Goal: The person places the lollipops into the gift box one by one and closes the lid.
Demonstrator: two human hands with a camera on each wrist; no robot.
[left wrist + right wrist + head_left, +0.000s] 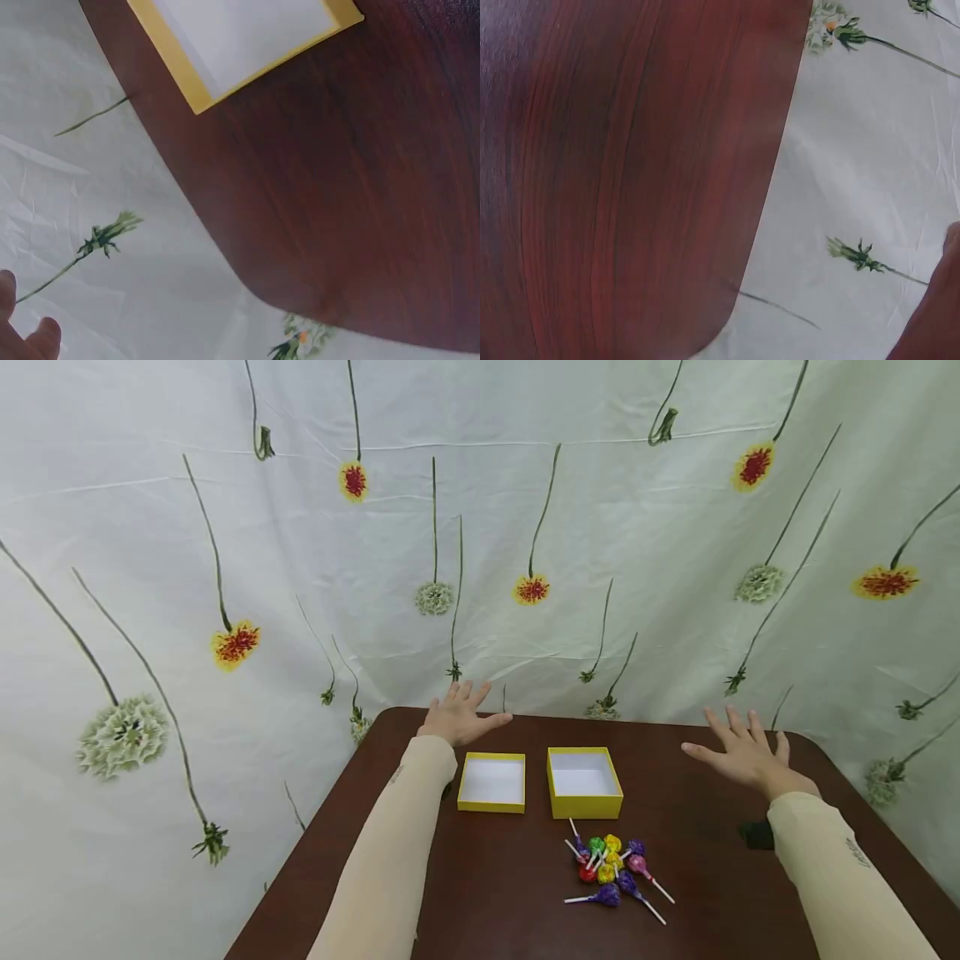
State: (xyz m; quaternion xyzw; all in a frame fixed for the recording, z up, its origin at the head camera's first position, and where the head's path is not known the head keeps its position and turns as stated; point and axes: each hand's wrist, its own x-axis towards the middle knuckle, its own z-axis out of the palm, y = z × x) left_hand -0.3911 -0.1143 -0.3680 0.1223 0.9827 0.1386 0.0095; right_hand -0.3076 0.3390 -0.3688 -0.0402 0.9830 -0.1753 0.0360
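My left hand (459, 716) is held out above the far left part of the table, fingers spread, holding nothing. Just nearer than it lies a shallow yellow box lid (492, 807) with a white inside, seen also in the left wrist view as a yellow-rimmed tray shape (196, 88). To the lid's right stands a deeper yellow box (587, 807), its top uncovered. Several wrapped lollipops (607, 873) in purple, yellow, green, red and pink lie in a loose pile in front of the box. My right hand (746, 756) hovers over the far right side with fingers spread and nothing in it.
The dark brown table (510, 885) has rounded far corners. Behind it hangs a white cloth (480, 543) printed with flowers. A small black object (757, 835) lies beside my right forearm, partly hidden by the sleeve.
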